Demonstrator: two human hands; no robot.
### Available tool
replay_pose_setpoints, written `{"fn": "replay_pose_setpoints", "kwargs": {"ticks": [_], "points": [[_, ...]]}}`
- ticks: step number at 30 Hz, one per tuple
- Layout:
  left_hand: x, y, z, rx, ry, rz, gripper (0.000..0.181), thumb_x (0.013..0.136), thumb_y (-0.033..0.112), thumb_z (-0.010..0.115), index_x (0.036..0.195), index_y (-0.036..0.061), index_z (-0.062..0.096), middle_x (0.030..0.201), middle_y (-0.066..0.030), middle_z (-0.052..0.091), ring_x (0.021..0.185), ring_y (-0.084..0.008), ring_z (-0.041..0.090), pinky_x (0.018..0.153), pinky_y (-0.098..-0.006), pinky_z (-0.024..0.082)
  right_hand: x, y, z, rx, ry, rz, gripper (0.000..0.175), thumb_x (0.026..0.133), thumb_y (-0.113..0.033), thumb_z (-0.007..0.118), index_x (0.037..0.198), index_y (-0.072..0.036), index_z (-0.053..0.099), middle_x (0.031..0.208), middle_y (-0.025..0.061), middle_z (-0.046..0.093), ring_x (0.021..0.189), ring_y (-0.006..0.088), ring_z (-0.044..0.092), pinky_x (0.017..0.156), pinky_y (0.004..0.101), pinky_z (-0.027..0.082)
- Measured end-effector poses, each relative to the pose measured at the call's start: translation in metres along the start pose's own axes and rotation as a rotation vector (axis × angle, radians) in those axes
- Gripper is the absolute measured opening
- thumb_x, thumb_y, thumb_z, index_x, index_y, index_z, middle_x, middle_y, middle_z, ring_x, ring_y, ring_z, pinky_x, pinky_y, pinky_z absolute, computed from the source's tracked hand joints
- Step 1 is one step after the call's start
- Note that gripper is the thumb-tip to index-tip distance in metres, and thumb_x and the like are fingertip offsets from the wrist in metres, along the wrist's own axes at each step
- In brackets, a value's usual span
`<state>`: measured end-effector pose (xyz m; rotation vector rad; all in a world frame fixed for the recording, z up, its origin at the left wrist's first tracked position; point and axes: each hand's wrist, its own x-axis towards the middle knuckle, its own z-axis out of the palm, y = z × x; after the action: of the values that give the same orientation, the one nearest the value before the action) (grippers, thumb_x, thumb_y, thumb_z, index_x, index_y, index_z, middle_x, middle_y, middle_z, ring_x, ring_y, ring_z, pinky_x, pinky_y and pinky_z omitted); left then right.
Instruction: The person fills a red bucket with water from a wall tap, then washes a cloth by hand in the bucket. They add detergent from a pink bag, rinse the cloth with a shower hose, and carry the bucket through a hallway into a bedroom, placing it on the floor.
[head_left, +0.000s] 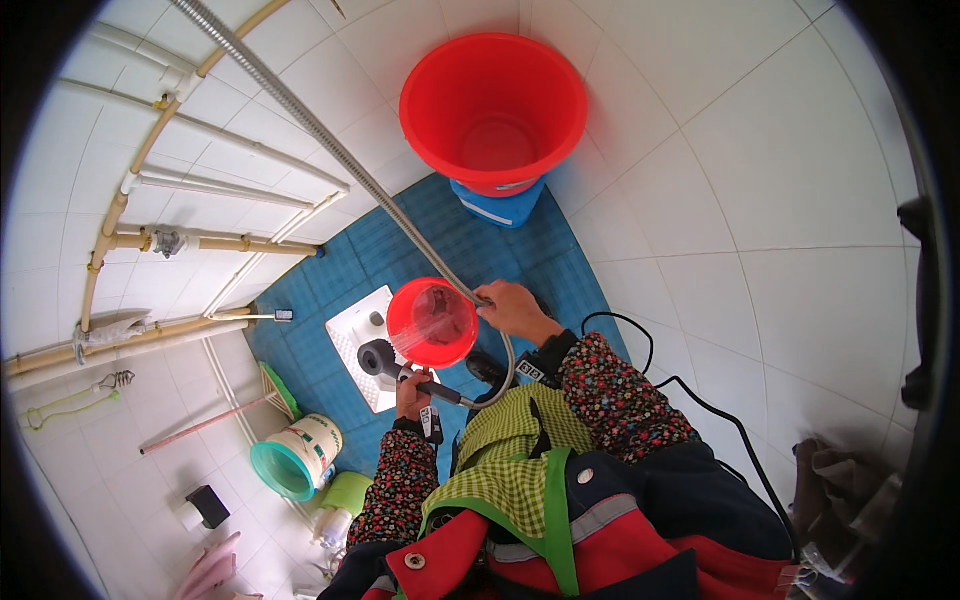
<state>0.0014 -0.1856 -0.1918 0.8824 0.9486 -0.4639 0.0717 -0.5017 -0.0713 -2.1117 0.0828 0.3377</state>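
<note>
My left hand (414, 391) is closed around the handle of a dark grey shower head (381, 360), from which water sprays into a small red bucket (433, 352). The bucket, with something dark inside under the water, stands over a white squat toilet (360, 330). My right hand (517, 311) grips the flexible metal shower hose (375, 191) at the bucket's right rim. From there the hose loops down to the handle's end and also runs up to the top left.
A large red tub (495, 112) sits on a blue container (502, 206) in the far corner. Pipes (217, 244) line the left wall. A cream bucket (311, 442), a green dustpan (281, 390) and a brush (282, 316) are at left. A black cable (720, 420) hangs at right.
</note>
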Motion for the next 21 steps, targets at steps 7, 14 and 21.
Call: {"fn": "replay_pose_setpoints", "kwargs": {"ticks": [7, 14, 21], "points": [[-0.003, 0.001, 0.002, -0.045, -0.022, 0.02, 0.059, 0.067, -0.023, 0.05, 0.118, 0.0064, 0.043, 0.081, -0.0082, 0.053, 0.077, -0.0238, 0.057, 0.083, -0.0391, 0.049, 0.012, -0.021, 0.048, 0.027, -0.213, -0.185, 0.021, 0.075, -0.024, 0.062, 0.089, -0.009, 0.067, 0.08, 0.016, 0.065, 0.077, 0.0344, 0.063, 0.068, 0.0452, 0.048], [-0.014, 0.0, 0.007, 0.039, -0.178, 0.153, 0.057, 0.074, -0.019, 0.047, 0.125, 0.0069, 0.042, 0.1, -0.0099, 0.055, 0.093, -0.0238, 0.057, 0.089, -0.039, 0.048, 0.011, -0.048, 0.119, 0.215, -0.415, -0.153, 0.024, 0.069, -0.018, 0.063, 0.088, -0.004, 0.066, 0.081, 0.0189, 0.065, 0.077, 0.0365, 0.063, 0.067, 0.0452, 0.048], [-0.001, -0.011, -0.018, -0.065, -0.321, 0.154, 0.059, 0.082, 0.011, 0.068, 0.134, 0.0172, 0.039, 0.122, -0.0048, 0.051, 0.113, -0.0192, 0.053, 0.09, -0.0355, 0.049, -0.001, -0.072, 0.164, 0.19, -0.258, -0.242, 0.029, 0.069, -0.012, 0.062, 0.097, -0.003, 0.06, 0.085, 0.0185, 0.062, 0.083, 0.037, 0.061, 0.073, 0.0451, 0.048]]}}
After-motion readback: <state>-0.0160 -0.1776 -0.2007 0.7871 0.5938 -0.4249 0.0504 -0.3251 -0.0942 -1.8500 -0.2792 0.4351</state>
